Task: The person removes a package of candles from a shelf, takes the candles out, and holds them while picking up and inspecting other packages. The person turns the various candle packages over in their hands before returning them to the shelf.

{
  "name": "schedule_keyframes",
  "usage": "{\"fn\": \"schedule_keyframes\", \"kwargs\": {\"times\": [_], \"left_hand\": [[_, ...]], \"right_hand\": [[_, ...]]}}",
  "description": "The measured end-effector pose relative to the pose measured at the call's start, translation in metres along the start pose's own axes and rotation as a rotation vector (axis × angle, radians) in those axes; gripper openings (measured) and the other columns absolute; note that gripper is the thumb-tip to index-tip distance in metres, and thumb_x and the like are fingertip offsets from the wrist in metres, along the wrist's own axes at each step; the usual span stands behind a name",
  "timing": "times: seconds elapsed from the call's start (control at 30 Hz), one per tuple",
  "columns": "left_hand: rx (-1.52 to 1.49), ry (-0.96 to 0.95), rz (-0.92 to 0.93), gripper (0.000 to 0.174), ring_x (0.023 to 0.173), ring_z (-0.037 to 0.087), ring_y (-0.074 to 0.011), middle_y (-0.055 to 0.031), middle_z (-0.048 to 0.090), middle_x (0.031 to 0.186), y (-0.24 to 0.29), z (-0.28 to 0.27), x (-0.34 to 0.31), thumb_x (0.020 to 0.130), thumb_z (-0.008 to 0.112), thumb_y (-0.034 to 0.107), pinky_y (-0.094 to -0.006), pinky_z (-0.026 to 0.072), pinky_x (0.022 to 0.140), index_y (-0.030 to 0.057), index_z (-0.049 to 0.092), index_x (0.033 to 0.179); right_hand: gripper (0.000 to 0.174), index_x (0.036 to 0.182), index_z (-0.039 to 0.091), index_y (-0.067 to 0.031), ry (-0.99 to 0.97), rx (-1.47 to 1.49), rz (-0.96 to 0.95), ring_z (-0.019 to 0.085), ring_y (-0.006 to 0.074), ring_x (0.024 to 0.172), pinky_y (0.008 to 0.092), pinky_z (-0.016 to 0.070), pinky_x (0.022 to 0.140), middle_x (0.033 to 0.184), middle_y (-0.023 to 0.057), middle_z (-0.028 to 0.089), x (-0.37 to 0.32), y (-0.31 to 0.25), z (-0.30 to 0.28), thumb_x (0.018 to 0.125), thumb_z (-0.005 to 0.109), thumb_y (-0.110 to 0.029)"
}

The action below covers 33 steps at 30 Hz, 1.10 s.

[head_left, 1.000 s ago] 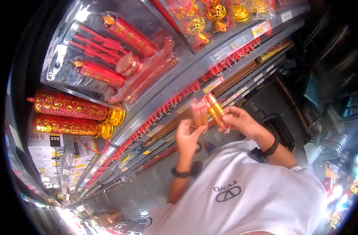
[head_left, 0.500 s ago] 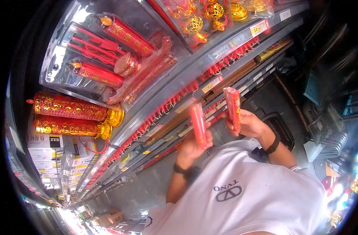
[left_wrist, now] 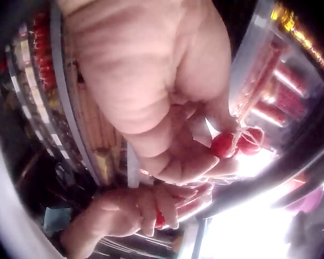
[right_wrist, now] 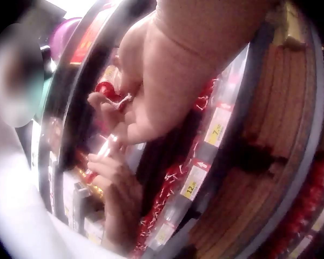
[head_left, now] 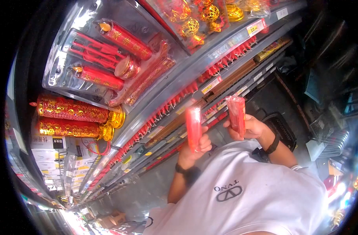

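In the head view my left hand grips a pair of red candles in clear wrap, standing upright with its upper end above the fingers. To its right, my right hand holds a similar wrapped red bundle at about the same height, the two a short gap apart. From the left wrist, two round red ends with white wicks poke out past the fingers of the left hand. A red end and a white wick show at the fingers of the right hand in the right wrist view.
Ahead is a shelf edged with price tags and a row of small red items with white strings. On it lie a clear pack of red candles and two red-and-gold candles. A black basket is below right.
The bundles, earlier close together with gold sides showing, have been turned upright to show red and moved apart. Over the last half second both shifted slightly.
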<state>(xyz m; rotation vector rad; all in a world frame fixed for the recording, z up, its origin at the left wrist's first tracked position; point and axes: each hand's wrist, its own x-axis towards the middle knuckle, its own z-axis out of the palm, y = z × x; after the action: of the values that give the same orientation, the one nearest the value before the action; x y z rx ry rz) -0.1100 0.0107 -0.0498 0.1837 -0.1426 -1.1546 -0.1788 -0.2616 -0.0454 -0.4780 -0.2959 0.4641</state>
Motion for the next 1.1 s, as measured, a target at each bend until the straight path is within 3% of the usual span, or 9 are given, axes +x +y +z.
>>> {"fn": "schedule_keyframes", "kwargs": {"times": [0.23,0.33,0.43,0.53,0.57,0.77,0.87,1.1], "left_hand": [[-0.214,-0.154,0.040,0.054,0.075,0.046,-0.0115,0.0006,0.051,0.084,-0.002,0.018,0.008,0.098,0.063,0.027,-0.0265,0.0390,0.070,0.0062,0.049,0.146],[-0.089,-0.077,0.078,0.054,0.076,0.046,-0.0112,0.0010,0.053,0.086,-0.002,0.020,0.012,0.098,0.064,0.028,-0.0264,0.0385,0.069,0.0063,0.049,0.145],[0.184,0.075,0.151,0.047,0.091,0.058,-0.0136,-0.0003,0.062,0.100,-0.003,0.028,0.023,0.095,0.070,0.021,-0.0309,0.0465,0.082,0.0065,0.056,0.138],[0.657,0.424,0.284,0.050,0.114,0.060,-0.0187,-0.0042,0.064,0.120,-0.009,0.053,0.040,0.093,0.073,0.017,-0.0372,0.0471,0.100,0.0054,0.053,0.137],[0.733,0.442,0.231,0.046,0.127,0.055,-0.0211,-0.0079,0.059,0.134,-0.004,0.034,0.034,0.097,0.068,0.018,-0.0415,0.0412,0.112,0.0050,0.049,0.137],[0.732,0.591,0.238,0.036,0.120,0.058,-0.0174,-0.0074,0.059,0.132,-0.009,0.042,0.049,0.105,0.056,0.016,-0.0361,0.0462,0.103,0.0033,0.049,0.137],[0.690,0.595,0.228,0.035,0.118,0.058,-0.0167,-0.0070,0.059,0.132,-0.009,0.039,0.055,0.106,0.053,0.014,-0.0343,0.0471,0.101,0.0035,0.049,0.139],[0.757,0.607,0.302,0.038,0.109,0.060,-0.0137,-0.0032,0.062,0.127,0.010,0.048,0.062,0.104,0.057,0.015,-0.0334,0.0494,0.092,0.0072,0.051,0.140]], "right_hand": [[0.049,0.137,0.054,0.0010,-0.128,0.115,-0.074,0.055,0.0199,0.068,0.0297,0.0427,0.064,0.084,0.0126,0.060,0.001,0.007,-0.004,0.100,0.059,-0.032],[0.048,0.135,0.055,-0.0006,-0.083,0.091,-0.070,0.058,0.0197,0.071,0.0305,0.0447,0.066,0.088,0.0113,0.062,0.000,0.004,-0.003,0.099,0.061,-0.031],[0.044,0.131,0.057,-0.0023,0.097,-0.016,-0.101,0.061,0.0167,0.078,0.0309,0.0482,0.071,0.095,0.0081,0.066,-0.001,0.004,-0.001,0.098,0.065,-0.030],[0.040,0.128,0.058,-0.0036,0.205,-0.157,-0.134,0.063,0.0122,0.084,0.0298,0.0504,0.076,0.101,0.0043,0.068,-0.001,0.005,-0.006,0.097,0.068,-0.027],[0.039,0.127,0.059,-0.0040,0.221,-0.206,-0.141,0.064,0.0106,0.086,0.0292,0.0509,0.077,0.103,0.0030,0.069,-0.001,0.006,-0.009,0.097,0.069,-0.026],[0.038,0.126,0.059,-0.0037,0.487,-0.436,-0.070,0.062,0.0073,0.080,0.0237,0.0489,0.068,0.091,0.0001,0.068,-0.004,-0.002,-0.009,0.096,0.071,-0.024],[0.035,0.122,0.059,-0.0035,0.515,-0.425,-0.085,0.062,0.0054,0.079,0.0220,0.0483,0.070,0.091,-0.0015,0.068,-0.006,-0.004,-0.019,0.094,0.073,-0.018],[0.038,0.124,0.059,-0.0040,0.556,-0.429,-0.086,0.062,0.0062,0.079,0.0232,0.0511,0.067,0.091,-0.0012,0.068,-0.010,-0.009,-0.020,0.096,0.072,-0.025]]}}
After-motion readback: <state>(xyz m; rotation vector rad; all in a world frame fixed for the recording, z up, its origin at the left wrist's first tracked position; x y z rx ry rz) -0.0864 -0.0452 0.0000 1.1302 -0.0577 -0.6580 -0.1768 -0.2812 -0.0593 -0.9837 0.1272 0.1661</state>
